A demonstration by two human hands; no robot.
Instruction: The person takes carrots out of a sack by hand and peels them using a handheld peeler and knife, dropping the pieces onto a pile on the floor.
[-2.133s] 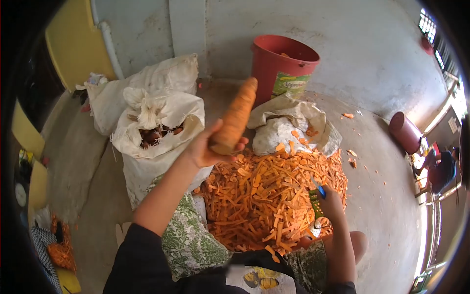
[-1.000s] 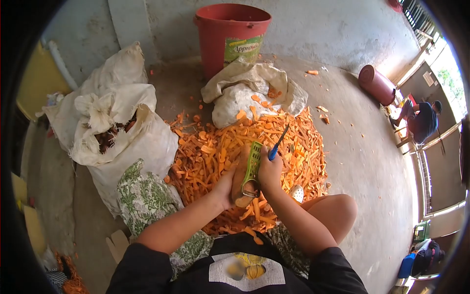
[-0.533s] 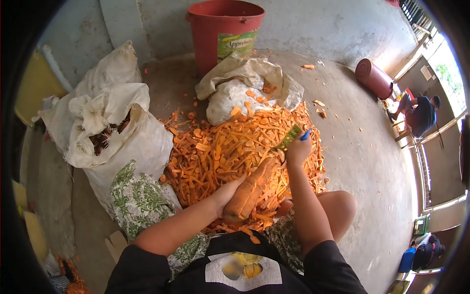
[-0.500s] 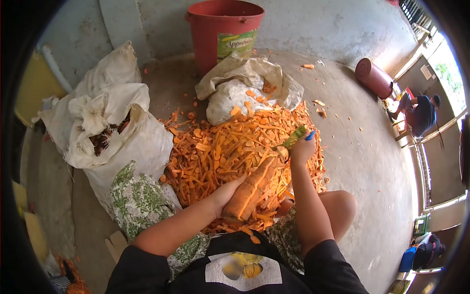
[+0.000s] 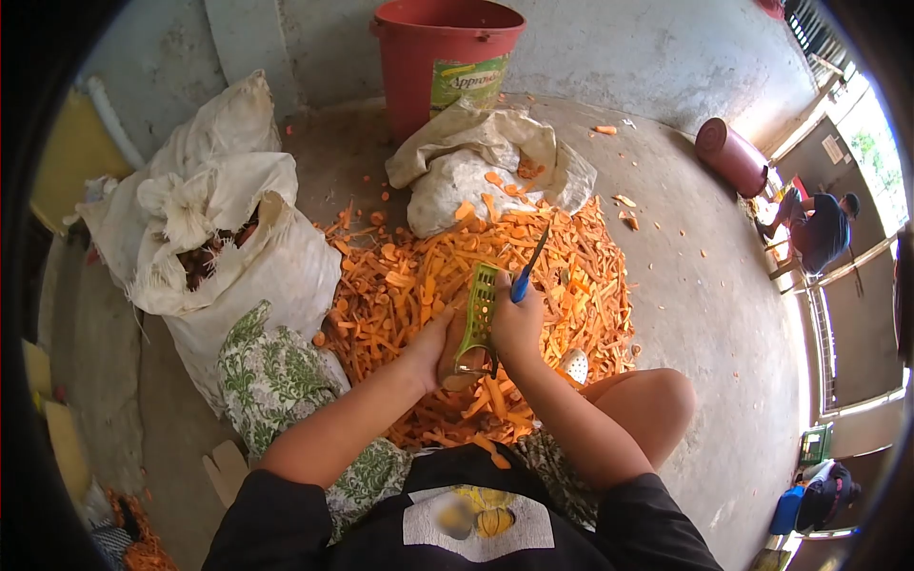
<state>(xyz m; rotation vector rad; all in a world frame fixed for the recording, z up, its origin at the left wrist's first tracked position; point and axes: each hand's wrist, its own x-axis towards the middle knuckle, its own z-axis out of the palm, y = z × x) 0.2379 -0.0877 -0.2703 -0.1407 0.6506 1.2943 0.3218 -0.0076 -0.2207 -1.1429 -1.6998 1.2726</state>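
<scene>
My left hand (image 5: 428, 354) is wrapped round a thick orange carrot (image 5: 459, 369), held low over the heap of peelings. In my right hand (image 5: 517, 325) is a green peeler (image 5: 481, 306) with a slotted, wide body; it lies along the carrot and hides much of it. The same hand also grips a small knife (image 5: 521, 286) by its blue handle, its dark blade pointing up and away. Orange peelings (image 5: 381, 319) are piled on the floor between my legs and beyond my hands.
White woven sacks (image 5: 248, 285) stand at the left, one torn open with dark reddish roots inside. A crumpled sack (image 5: 447, 190) lies behind the peelings, before a red bin (image 5: 405, 81). At the right are a tipped maroon barrel (image 5: 731, 157) and a seated person (image 5: 824, 233).
My right hand has come back toward me with the peeler, from the carrot's far end to its near end. The carrot is now tilted more upright, and the knife blade shows.
</scene>
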